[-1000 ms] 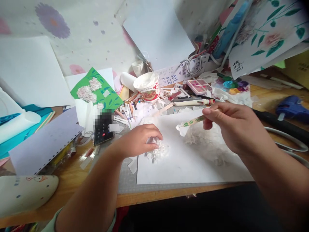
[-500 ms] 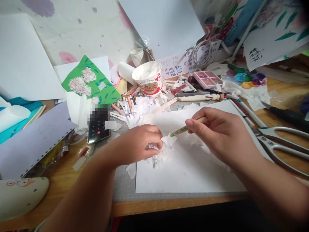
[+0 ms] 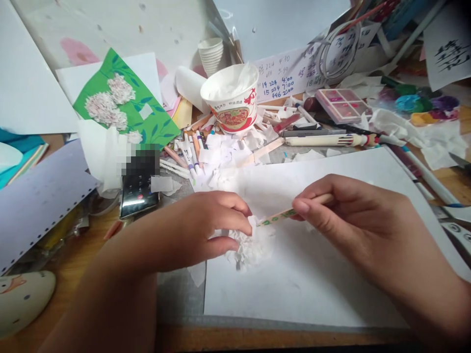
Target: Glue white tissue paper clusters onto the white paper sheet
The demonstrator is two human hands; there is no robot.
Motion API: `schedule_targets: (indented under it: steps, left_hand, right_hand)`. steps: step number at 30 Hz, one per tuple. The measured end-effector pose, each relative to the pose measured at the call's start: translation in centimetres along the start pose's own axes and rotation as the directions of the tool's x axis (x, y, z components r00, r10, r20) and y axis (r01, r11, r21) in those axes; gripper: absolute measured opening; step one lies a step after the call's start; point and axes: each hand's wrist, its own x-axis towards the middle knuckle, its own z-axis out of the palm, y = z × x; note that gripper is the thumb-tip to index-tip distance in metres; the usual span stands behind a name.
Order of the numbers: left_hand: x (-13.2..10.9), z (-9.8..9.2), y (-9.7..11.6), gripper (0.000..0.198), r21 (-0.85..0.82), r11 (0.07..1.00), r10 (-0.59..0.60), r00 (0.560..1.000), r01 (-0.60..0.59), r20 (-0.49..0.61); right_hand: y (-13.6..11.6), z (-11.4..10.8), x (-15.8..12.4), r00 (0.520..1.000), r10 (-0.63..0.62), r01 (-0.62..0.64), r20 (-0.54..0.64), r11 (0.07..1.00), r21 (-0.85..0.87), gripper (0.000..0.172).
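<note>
A cluster of crumpled white paper bits (image 3: 253, 252) sits on a large white sheet (image 3: 331, 289). My left hand (image 3: 217, 223) lies over the cluster's left edge, thumb and fingers apart, fingertips touching it. Between the thumb and fingers of my right hand (image 3: 342, 220) is a thin stick with green marks (image 3: 279, 215). Its tip meets a small white paper piece (image 3: 253, 223) at the top of the cluster, beside my left fingertips.
Behind the sheet stands a paper bowl (image 3: 233, 110) among pens and scraps. A phone (image 3: 140, 189) and a green card with paper flowers (image 3: 147, 120) are at the left. A paint palette (image 3: 342, 105) sits at the back right, scissors (image 3: 458, 230) at the right edge.
The view has moved closer. The stick's tip has come down to the cluster with the paper piece, and my left hand's fingers have spread a little.
</note>
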Motion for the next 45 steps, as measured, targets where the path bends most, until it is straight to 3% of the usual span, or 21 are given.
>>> schedule_targets:
  steps: [6,14,19,23,28,31,33,36,41,45]
  left_hand:
    - [0.2,0.0,0.2,0.020,-0.003,1.000,-0.011,1.000,0.011,-0.018]
    - [0.2,0.0,-0.1,0.018,0.000,1.000,0.007,1.000,-0.007,-0.019]
    - [0.3,0.0,-0.3,0.019,-0.002,1.000,0.029,0.999,-0.029,-0.021]
    - [0.4,-0.2,-0.3,0.019,-0.010,1.000,-0.010,1.000,0.010,-0.002]
    - [0.4,-0.4,-0.1,0.019,-0.051,0.997,-0.056,0.998,0.055,-0.010]
    - [0.3,-0.3,0.1,0.017,-0.093,0.991,-0.106,0.993,0.101,-0.053]
    - [0.3,-0.2,0.1,0.018,-0.108,0.989,-0.106,0.992,0.099,-0.065]
    - [0.3,-0.2,0.0,0.021,-0.079,0.996,-0.036,0.998,0.032,-0.053]
    - [0.3,-0.3,-0.3,0.028,-0.047,0.999,-0.022,0.999,0.020,-0.040]
    - [0.4,-0.3,0.2,0.026,-0.032,0.999,-0.013,0.996,0.010,-0.090]
  right_hand:
    - [-0.4,0.6,0.1,0.992,-0.064,0.070,0.106,0.996,-0.055,0.015]
    - [-0.3,0.7,-0.1,0.992,-0.099,0.107,0.081,0.989,-0.100,0.014]
    - [-0.5,1.2,-0.3,0.975,-0.197,0.216,0.101,0.950,-0.228,0.014]
    - [-1.1,1.7,-0.4,0.937,-0.321,0.348,0.137,0.856,-0.381,0.017]
    - [-3.4,2.3,0.5,0.844,-0.439,0.536,0.308,0.686,-0.492,0.018]
    - [-4.3,2.9,0.9,0.818,-0.452,0.575,0.355,0.657,-0.488,0.014]
    - [-4.2,3.2,1.0,0.827,-0.436,0.561,0.355,0.688,-0.461,0.012]
    - [-3.4,3.2,0.6,0.878,-0.396,0.473,0.269,0.803,-0.363,0.015]
    - [-2.3,1.2,-0.6,0.946,-0.321,0.317,-0.034,0.944,-0.097,0.013]
    - [-0.8,-0.1,-1.6,0.939,-0.152,0.205,-0.309,0.968,0.146,0.016]
